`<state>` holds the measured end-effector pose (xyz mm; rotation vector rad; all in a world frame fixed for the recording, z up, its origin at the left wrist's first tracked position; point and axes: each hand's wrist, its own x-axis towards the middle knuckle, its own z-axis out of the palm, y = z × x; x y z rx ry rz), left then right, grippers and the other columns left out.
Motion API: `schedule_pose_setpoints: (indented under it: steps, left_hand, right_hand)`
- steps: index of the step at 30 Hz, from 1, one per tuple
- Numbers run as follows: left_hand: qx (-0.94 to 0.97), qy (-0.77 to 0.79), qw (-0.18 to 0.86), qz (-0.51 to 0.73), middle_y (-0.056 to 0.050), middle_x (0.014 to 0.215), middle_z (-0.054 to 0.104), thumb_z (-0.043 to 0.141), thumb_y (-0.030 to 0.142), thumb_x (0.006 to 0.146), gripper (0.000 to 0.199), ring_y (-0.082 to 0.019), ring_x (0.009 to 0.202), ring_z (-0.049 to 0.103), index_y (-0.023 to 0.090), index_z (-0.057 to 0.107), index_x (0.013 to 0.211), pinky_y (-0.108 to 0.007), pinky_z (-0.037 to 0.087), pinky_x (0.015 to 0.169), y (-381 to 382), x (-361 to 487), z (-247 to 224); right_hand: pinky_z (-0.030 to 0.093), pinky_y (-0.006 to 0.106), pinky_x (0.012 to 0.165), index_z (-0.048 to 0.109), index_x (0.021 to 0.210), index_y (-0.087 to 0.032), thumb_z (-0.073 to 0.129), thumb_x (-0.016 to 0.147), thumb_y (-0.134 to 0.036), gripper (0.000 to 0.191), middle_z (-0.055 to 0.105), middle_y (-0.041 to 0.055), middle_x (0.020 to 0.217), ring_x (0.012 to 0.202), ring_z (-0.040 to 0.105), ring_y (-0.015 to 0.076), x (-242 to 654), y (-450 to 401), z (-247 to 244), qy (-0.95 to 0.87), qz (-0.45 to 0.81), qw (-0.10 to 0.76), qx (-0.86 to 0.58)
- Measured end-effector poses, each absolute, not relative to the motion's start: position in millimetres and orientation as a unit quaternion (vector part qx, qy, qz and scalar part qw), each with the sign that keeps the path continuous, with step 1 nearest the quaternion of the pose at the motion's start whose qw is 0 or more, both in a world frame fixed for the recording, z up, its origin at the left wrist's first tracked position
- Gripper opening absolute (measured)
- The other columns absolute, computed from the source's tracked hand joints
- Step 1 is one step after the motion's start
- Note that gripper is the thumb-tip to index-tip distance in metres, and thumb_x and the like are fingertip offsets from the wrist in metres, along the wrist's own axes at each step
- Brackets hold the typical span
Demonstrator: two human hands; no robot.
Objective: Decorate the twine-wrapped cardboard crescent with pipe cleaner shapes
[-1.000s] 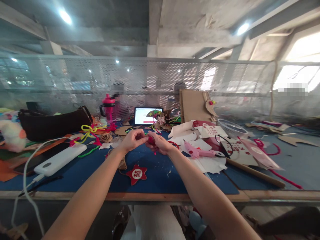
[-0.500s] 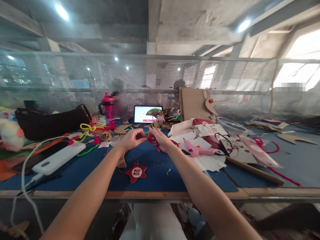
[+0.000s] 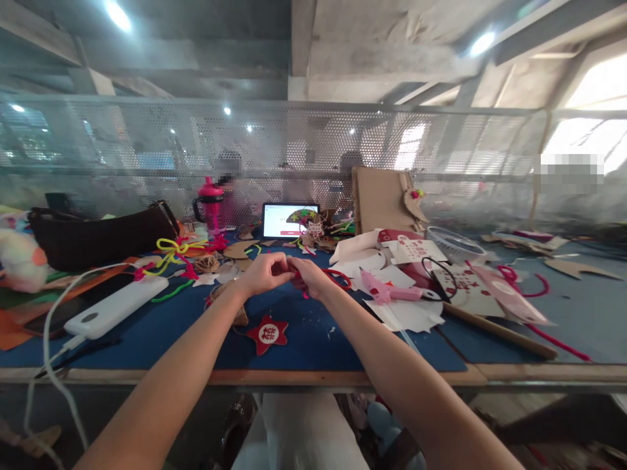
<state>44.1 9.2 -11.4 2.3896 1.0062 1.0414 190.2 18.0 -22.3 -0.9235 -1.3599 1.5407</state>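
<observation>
Over the blue mat (image 3: 313,346), my left hand (image 3: 264,274) and my right hand (image 3: 311,277) meet, fingertips pinching a red pipe cleaner (image 3: 296,277). Much of it is hidden by my fingers, and a red loop (image 3: 339,278) curves out past my right hand. A twine cord (image 3: 239,316) lies just below my left wrist. A red star ornament (image 3: 268,334) with a white centre rests on the mat below my hands. To my right stands a pink glue gun (image 3: 385,290) on white paper scraps.
A white power bank (image 3: 115,307) with a cable lies at left, near a yellow and pink pipe-cleaner bow (image 3: 174,251). A tablet (image 3: 290,220), pink bottle (image 3: 210,205), black bag (image 3: 98,238) and upright cardboard (image 3: 379,199) stand behind. Two people sit beyond a perforated mesh screen (image 3: 313,134).
My hands have drawn closer together around the red pipe cleaner, with my right hand now beside its loop. The whole view has shifted slightly as my head moved.
</observation>
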Motion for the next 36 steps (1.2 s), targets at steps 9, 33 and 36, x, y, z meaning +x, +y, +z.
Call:
schedule_pose_setpoints:
  steps: [9, 33, 36]
  left_hand:
    - [0.845, 0.355, 0.158, 0.367, 0.003, 0.059, 0.048, 0.06, 0.036, 0.075, 0.025, -0.01, 0.055, 0.042, 0.016, 0.048, 0.065, -0.023, 0.033, 0.053, 10, 45, -11]
    - [0.81, 0.333, 0.315, 0.366, 0.003, 0.059, 0.044, 0.062, 0.032, 0.066, 0.02, -0.009, 0.056, 0.039, 0.014, 0.055, 0.068, -0.022, 0.032, 0.052, 17, 37, -8]
    - [0.803, 0.335, 0.322, 0.373, 0.003, 0.061, 0.045, 0.062, 0.035, 0.068, 0.024, -0.009, 0.057, 0.04, 0.015, 0.051, 0.065, -0.022, 0.033, 0.053, 17, 34, -7]
  right_hand:
    - [0.016, 0.021, 0.037, 0.04, 0.058, -0.019, 0.046, 0.083, -0.04, 0.033, 0.028, -0.0072, 0.045, 0.037, 0.022, 0.0049, 189, 18, -22, -0.572, 0.528, 0.477, -0.408]
    - [0.024, 0.019, 0.041, 0.05, 0.071, -0.017, 0.047, 0.081, -0.048, 0.033, 0.038, -0.0054, 0.052, 0.043, 0.03, 0.0057, 195, 16, -22, -0.692, 0.488, 0.425, -0.321]
    - [0.03, 0.019, 0.044, 0.046, 0.065, -0.018, 0.049, 0.08, -0.047, 0.032, 0.036, -0.0063, 0.052, 0.045, 0.032, 0.0056, 197, 16, -20, -0.672, 0.507, 0.436, -0.317]
